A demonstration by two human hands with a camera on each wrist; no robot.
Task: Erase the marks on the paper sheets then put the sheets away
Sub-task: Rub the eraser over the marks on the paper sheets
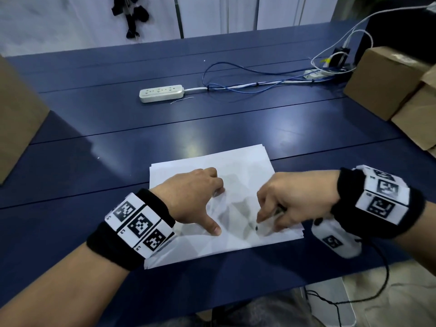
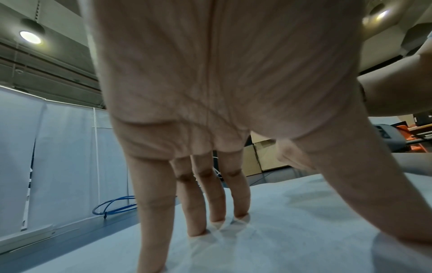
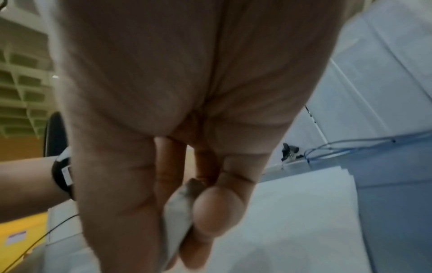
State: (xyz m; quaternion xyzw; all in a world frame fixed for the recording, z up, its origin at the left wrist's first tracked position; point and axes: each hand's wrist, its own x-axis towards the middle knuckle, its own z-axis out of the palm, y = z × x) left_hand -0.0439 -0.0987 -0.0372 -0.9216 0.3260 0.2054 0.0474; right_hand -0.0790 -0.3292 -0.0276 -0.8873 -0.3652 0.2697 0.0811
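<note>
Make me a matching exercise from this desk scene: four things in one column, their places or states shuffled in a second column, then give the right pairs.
Things:
1. left hand
2. right hand
3. power strip
4. cardboard boxes

States or places:
A. lies on the far part of the blue table, its cord running off to the right
B. pinches an eraser over the paper
C. stand at the table's right edge
D. fingers spread, pressing down the paper sheets

Pairs: 1-D, 2-B, 3-A, 4-C
</note>
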